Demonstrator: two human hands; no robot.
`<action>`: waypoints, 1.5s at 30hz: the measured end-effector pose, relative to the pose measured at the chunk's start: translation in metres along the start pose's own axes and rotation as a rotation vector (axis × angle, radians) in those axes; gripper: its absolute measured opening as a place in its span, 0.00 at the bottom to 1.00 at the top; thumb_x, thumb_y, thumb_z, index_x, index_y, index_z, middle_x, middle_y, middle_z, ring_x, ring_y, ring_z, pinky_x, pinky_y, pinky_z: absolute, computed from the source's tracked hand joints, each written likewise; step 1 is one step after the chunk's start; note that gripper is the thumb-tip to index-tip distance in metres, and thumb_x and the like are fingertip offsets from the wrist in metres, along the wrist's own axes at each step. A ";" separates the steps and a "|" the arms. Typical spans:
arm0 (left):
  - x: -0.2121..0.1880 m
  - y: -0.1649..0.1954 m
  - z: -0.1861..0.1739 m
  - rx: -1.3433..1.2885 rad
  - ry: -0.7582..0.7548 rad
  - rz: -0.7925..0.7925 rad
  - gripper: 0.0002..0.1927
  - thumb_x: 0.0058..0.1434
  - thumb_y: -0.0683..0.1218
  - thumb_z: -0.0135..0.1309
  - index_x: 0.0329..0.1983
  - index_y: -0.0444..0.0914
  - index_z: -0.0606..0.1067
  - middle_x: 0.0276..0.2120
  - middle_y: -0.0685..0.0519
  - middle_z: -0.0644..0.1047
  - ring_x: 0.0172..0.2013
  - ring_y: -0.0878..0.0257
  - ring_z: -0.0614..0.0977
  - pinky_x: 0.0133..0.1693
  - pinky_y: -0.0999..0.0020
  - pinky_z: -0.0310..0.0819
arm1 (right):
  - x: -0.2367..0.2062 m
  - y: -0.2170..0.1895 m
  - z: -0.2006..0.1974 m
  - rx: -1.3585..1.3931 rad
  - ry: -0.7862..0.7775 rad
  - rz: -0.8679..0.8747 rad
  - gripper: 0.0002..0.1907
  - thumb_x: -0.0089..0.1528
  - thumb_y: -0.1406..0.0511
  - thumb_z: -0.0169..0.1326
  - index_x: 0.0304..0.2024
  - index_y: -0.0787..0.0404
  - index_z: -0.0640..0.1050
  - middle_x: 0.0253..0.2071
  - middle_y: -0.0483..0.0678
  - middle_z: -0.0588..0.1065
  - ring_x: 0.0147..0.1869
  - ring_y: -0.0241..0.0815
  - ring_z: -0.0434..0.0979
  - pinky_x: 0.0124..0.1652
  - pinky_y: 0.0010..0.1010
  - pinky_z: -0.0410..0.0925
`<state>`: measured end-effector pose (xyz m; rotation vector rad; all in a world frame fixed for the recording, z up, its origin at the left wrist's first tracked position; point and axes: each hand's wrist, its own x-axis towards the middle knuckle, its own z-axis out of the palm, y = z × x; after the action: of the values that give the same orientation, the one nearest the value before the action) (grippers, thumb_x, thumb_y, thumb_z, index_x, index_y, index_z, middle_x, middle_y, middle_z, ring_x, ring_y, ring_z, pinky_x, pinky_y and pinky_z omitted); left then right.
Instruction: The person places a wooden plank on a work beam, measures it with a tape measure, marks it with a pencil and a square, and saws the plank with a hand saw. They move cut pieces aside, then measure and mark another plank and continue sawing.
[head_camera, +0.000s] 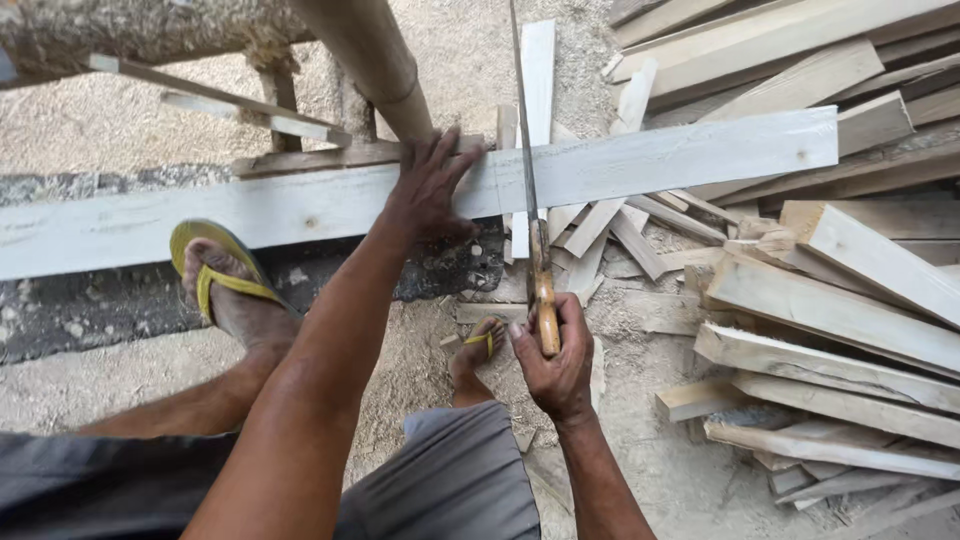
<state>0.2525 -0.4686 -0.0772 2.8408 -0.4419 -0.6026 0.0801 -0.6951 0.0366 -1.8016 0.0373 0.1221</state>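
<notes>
A long pale wooden plank lies across the view, resting on a dark block. My left hand presses flat on the plank near its middle, fingers spread. My right hand grips the wooden handle of a hand saw. The thin saw blade stands upright across the plank, just right of my left hand. My left foot in a yellow sandal rests against the plank's near edge, and my right foot is on the sawdust below.
A heap of cut wooden planks and offcuts fills the right side. Short scraps lie under the plank. A bamboo pole and a rough log stand behind. Sawdust covers the ground.
</notes>
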 end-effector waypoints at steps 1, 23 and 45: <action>0.003 -0.001 0.001 0.004 -0.018 -0.013 0.68 0.38 0.77 0.65 0.78 0.52 0.50 0.76 0.43 0.46 0.74 0.43 0.46 0.67 0.37 0.31 | 0.002 -0.002 0.000 0.015 -0.015 0.008 0.12 0.66 0.62 0.55 0.43 0.61 0.68 0.29 0.45 0.69 0.28 0.31 0.71 0.26 0.22 0.68; 0.026 0.011 0.012 -0.176 0.406 -0.167 0.28 0.69 0.70 0.38 0.50 0.45 0.74 0.41 0.55 0.74 0.48 0.58 0.72 0.58 0.51 0.54 | 0.042 -0.015 0.027 -0.062 0.145 0.171 0.23 0.69 0.52 0.44 0.53 0.65 0.66 0.16 0.40 0.68 0.18 0.27 0.68 0.19 0.23 0.61; 0.025 0.014 0.012 -0.189 0.250 -0.219 0.28 0.69 0.70 0.38 0.52 0.46 0.73 0.45 0.55 0.74 0.53 0.60 0.71 0.61 0.49 0.52 | 0.034 -0.006 0.024 -0.194 0.096 0.166 0.29 0.69 0.59 0.40 0.67 0.71 0.68 0.18 0.43 0.71 0.19 0.28 0.70 0.18 0.25 0.64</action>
<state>0.2652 -0.4919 -0.0933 2.7492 -0.0288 -0.2979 0.1128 -0.6691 0.0333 -1.9964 0.2515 0.1620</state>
